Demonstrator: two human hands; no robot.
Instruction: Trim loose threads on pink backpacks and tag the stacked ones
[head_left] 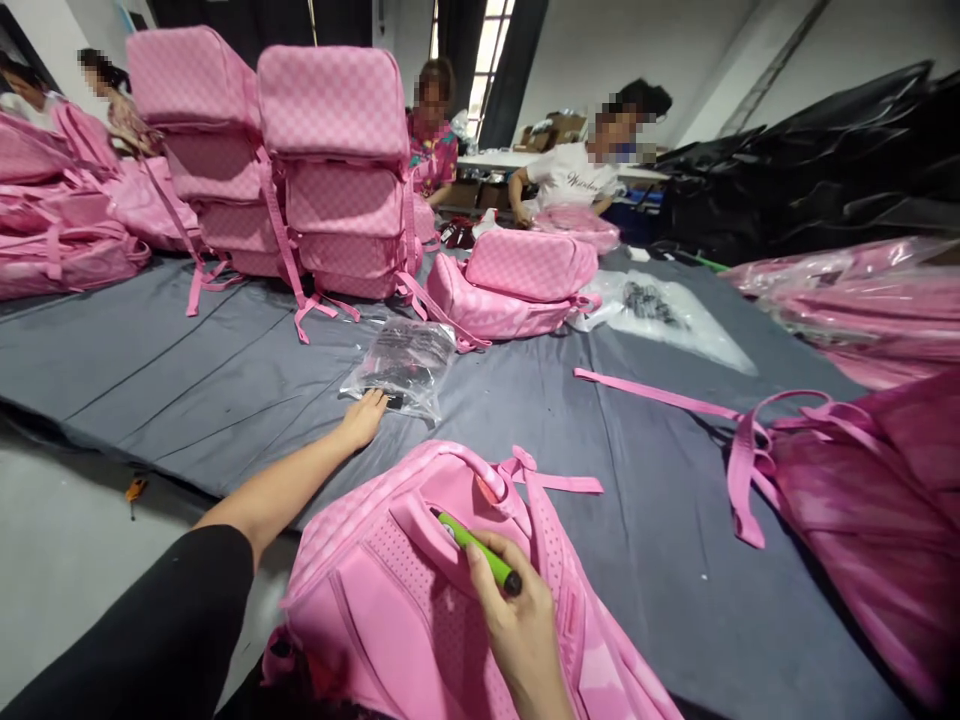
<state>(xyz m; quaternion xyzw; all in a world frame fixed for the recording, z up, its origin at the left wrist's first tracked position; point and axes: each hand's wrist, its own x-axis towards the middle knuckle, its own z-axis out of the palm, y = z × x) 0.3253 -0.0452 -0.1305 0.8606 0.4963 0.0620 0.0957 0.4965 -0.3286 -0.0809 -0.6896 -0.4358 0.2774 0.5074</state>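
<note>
My right hand (517, 610) is closed round a green marker (480, 555) with black ends, held above the back panel of a pink backpack (375, 610). The backpack lies right in front of me, its top loop and padded shoulder straps facing up. My left hand (364, 418) is stretched forward to the mouth of a clear plastic bag (409, 360) full of dark, flat pieces. Its fingers are pressed together at a small black piece (393, 402) on the near edge of the bag; the fingertips are partly hidden.
Pink checkered backpacks stand in stacks (334, 100) at the back left. Another pink backpack (517, 285) lies mid-table beside a second clear bag (675, 310). More pink bags (885, 500) lie at right on the grey table cover (637, 480). Several people work across the table.
</note>
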